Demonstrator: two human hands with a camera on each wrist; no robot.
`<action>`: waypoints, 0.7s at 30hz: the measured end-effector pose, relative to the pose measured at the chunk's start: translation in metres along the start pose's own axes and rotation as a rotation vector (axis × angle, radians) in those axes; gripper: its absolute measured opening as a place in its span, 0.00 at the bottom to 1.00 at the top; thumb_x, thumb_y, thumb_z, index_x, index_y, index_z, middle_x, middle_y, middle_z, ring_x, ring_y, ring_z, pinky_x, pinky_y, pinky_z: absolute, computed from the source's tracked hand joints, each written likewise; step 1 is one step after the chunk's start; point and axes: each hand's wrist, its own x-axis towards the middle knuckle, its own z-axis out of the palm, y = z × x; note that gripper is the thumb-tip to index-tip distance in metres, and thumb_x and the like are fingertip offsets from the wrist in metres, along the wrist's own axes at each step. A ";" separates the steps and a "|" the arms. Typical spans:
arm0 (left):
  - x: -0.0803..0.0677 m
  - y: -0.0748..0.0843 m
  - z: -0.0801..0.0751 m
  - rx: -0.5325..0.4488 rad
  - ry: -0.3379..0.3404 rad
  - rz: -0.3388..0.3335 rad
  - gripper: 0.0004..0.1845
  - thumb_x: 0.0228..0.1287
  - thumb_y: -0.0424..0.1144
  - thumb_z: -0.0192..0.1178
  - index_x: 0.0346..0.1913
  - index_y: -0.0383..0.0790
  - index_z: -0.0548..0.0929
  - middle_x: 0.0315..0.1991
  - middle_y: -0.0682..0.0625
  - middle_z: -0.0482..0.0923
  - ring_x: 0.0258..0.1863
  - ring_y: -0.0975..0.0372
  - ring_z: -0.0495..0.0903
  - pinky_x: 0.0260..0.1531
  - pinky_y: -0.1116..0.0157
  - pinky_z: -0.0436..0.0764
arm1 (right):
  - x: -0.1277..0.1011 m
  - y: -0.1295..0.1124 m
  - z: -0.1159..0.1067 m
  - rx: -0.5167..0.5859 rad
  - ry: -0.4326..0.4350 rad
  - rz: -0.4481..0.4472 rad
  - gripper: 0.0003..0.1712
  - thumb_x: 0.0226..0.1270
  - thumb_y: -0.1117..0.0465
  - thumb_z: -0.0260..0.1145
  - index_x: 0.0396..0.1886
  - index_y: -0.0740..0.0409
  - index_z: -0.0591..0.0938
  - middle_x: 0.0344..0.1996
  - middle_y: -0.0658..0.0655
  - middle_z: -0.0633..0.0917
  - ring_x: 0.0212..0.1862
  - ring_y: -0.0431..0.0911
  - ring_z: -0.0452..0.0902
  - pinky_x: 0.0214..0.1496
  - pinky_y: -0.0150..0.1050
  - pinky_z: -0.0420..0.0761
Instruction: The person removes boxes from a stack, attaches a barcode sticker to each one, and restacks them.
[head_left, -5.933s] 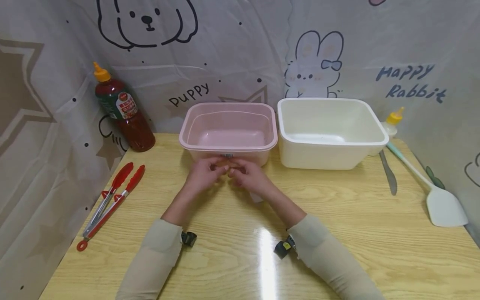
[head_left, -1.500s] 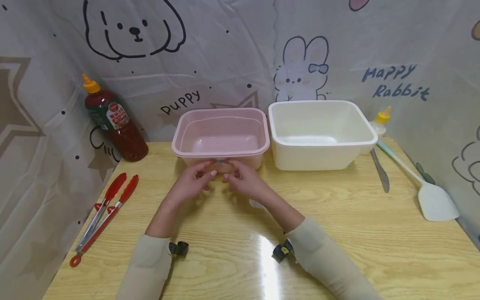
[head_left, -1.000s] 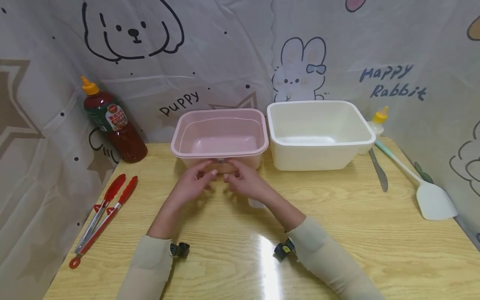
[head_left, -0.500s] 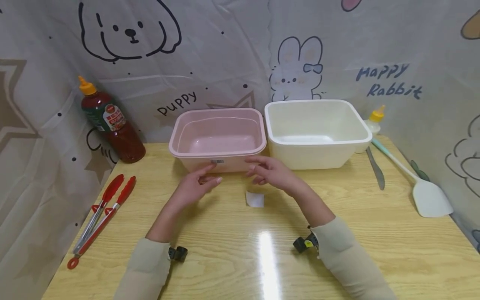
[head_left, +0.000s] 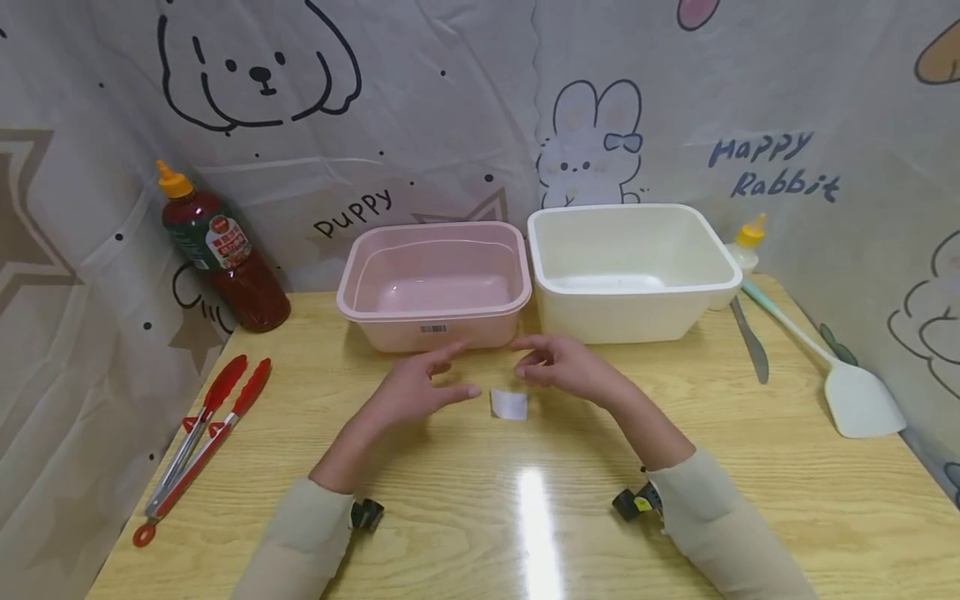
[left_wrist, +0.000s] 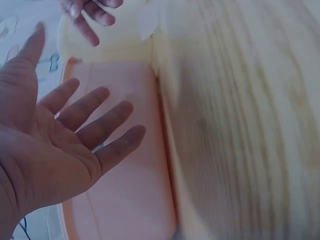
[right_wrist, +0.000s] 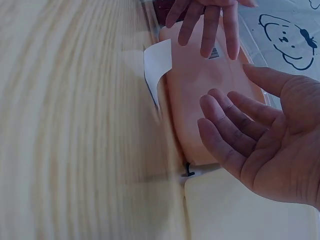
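Observation:
Both hands hover empty over the wooden table (head_left: 525, 533), in front of the pink tub (head_left: 435, 287). My left hand (head_left: 423, 385) has relaxed, spread fingers; the left wrist view shows its open palm (left_wrist: 55, 155) before the pink tub (left_wrist: 125, 200). My right hand (head_left: 558, 367) is also open, its fingers loosely extended (right_wrist: 235, 135). A small white paper slip (head_left: 509, 404) lies on the table between the hands, touched by neither; it also appears as a white paper slip (right_wrist: 157, 62) in the right wrist view. The tub carries a barcode label (head_left: 433, 328).
A white tub (head_left: 630, 267) stands right of the pink one. Red tongs (head_left: 202, 433) lie at the left, a sauce bottle (head_left: 217, 246) at back left. A knife (head_left: 750, 342), a white spatula (head_left: 847, 383) and a small yellow-capped bottle (head_left: 746, 242) are at right.
Both hands were together at the pink tub's front wall; they have drawn back and apart, the right one to the right. The white slip, formerly hidden under the right hand, now shows.

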 end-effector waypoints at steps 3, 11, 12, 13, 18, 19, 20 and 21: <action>0.002 0.005 0.007 0.079 -0.036 0.053 0.40 0.59 0.58 0.72 0.74 0.67 0.69 0.69 0.47 0.76 0.65 0.49 0.79 0.63 0.47 0.78 | -0.004 0.004 -0.002 0.013 0.005 0.011 0.30 0.74 0.55 0.65 0.71 0.60 0.73 0.52 0.66 0.85 0.54 0.55 0.84 0.58 0.49 0.84; 0.015 0.016 0.023 0.270 -0.150 0.200 0.34 0.62 0.42 0.71 0.72 0.60 0.74 0.67 0.54 0.78 0.65 0.56 0.78 0.63 0.52 0.77 | -0.010 0.011 -0.006 0.062 0.011 0.022 0.32 0.74 0.54 0.65 0.72 0.61 0.72 0.54 0.69 0.84 0.54 0.60 0.83 0.58 0.52 0.84; 0.017 0.017 0.025 0.302 -0.166 0.210 0.34 0.62 0.41 0.71 0.71 0.60 0.75 0.67 0.55 0.78 0.64 0.58 0.78 0.61 0.53 0.78 | -0.010 0.011 -0.007 0.067 0.010 0.022 0.32 0.74 0.55 0.65 0.72 0.62 0.72 0.54 0.70 0.84 0.53 0.60 0.84 0.58 0.52 0.85; 0.018 0.019 0.028 0.332 -0.180 0.221 0.33 0.62 0.41 0.71 0.70 0.60 0.76 0.66 0.56 0.79 0.62 0.59 0.79 0.59 0.55 0.79 | -0.011 0.012 -0.007 0.072 0.009 0.023 0.32 0.74 0.55 0.65 0.72 0.63 0.71 0.54 0.70 0.84 0.53 0.60 0.84 0.57 0.52 0.85; 0.025 0.029 0.036 0.419 -0.233 0.247 0.24 0.60 0.37 0.68 0.59 0.60 0.86 0.57 0.58 0.85 0.47 0.60 0.83 0.41 0.59 0.81 | -0.015 0.014 -0.010 0.074 0.010 0.025 0.31 0.76 0.54 0.62 0.72 0.65 0.70 0.57 0.71 0.82 0.51 0.61 0.85 0.56 0.52 0.85; 0.025 0.031 0.037 0.427 -0.235 0.244 0.21 0.60 0.37 0.68 0.56 0.59 0.87 0.54 0.58 0.86 0.45 0.60 0.83 0.40 0.59 0.80 | -0.015 0.014 -0.011 0.072 0.013 0.027 0.31 0.77 0.54 0.62 0.72 0.64 0.70 0.57 0.71 0.82 0.51 0.61 0.85 0.56 0.52 0.85; 0.026 0.032 0.038 0.432 -0.235 0.240 0.19 0.61 0.38 0.67 0.54 0.59 0.89 0.52 0.58 0.87 0.43 0.60 0.83 0.38 0.60 0.80 | -0.016 0.013 -0.012 0.070 0.016 0.028 0.30 0.77 0.54 0.61 0.72 0.64 0.71 0.58 0.71 0.82 0.51 0.61 0.85 0.57 0.52 0.85; 0.026 0.033 0.038 0.435 -0.232 0.238 0.17 0.61 0.38 0.67 0.52 0.58 0.89 0.50 0.58 0.88 0.42 0.60 0.83 0.37 0.60 0.80 | -0.017 0.013 -0.012 0.069 0.019 0.028 0.30 0.78 0.53 0.60 0.72 0.64 0.71 0.58 0.71 0.82 0.51 0.61 0.85 0.57 0.53 0.85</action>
